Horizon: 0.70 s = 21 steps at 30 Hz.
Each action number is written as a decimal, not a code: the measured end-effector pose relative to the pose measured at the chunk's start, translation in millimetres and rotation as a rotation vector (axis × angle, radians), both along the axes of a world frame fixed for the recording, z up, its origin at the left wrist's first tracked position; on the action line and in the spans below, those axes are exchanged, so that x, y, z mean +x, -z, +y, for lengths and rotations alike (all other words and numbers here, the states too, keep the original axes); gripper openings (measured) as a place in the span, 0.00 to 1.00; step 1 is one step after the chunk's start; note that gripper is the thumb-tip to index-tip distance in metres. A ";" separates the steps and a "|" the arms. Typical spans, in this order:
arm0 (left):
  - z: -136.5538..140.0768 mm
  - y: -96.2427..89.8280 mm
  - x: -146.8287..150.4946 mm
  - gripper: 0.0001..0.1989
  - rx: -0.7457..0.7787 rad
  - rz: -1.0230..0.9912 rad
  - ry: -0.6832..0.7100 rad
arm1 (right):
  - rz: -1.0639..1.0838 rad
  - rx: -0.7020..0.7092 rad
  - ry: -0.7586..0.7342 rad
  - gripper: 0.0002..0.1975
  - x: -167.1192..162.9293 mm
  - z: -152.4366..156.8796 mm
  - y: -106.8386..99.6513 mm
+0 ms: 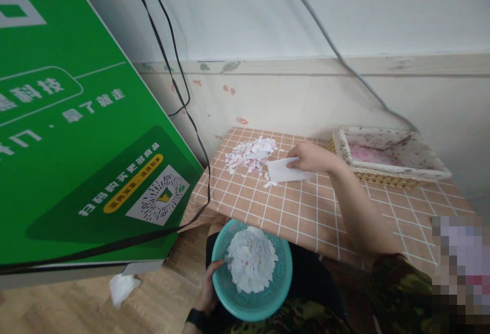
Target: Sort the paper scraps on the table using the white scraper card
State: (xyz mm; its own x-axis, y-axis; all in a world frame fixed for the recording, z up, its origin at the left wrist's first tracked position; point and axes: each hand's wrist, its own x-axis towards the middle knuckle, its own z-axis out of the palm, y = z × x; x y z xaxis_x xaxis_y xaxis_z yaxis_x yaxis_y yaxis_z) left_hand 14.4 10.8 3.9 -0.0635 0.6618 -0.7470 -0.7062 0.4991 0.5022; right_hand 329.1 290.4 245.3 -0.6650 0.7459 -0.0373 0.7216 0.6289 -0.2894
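My right hand [310,157] grips a white card [285,171] by its upper edge, low over the table. Just left of the card lies a heap of torn paper scraps [250,154], white with some pink, and a few stray bits show beneath it. On my lap rests a green plastic basket [283,273] filled with a mound of pale paper scraps [252,260]. My left hand [210,285] holds the basket by its left rim, thumb over the edge; the other fingers are hidden below.
A checked tablecloth [306,216] covers the table against the wall. A cloth-lined wicker basket [390,171] with pink contents stands at the back right. A large green cabinet [76,94] leans in on the left, with black cables [153,23] hanging beside it. White plastic [123,289] lies on the floor.
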 end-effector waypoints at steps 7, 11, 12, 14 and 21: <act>-2.1 6.5 -3.7 0.13 0.021 -0.030 0.012 | -0.005 -0.017 -0.025 0.09 -9.4 -2.9 1.0; -1.2 4.7 -2.9 0.14 0.020 -0.052 0.009 | -0.007 -0.082 -0.076 0.08 -2.4 -2.3 -1.2; -1.0 4.2 -2.7 0.14 0.015 -0.054 0.009 | 0.006 -0.080 -0.073 0.09 -0.2 -1.8 -1.6; -0.6 3.8 -2.5 0.14 0.001 -0.053 0.009 | 0.036 -0.037 -0.034 0.09 2.4 -0.3 -1.5; -1.5 5.7 -2.6 0.14 0.016 -0.046 -0.001 | 0.081 0.030 0.020 0.09 -4.7 4.3 6.9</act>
State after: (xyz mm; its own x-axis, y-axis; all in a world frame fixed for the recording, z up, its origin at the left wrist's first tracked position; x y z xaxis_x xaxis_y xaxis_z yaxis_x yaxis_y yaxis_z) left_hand 11.9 9.3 -1.8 -0.0303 0.6739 -0.7382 -0.7293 0.4902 0.4774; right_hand 324.4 294.7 238.4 -0.6498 0.7592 0.0381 0.7094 0.6236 -0.3284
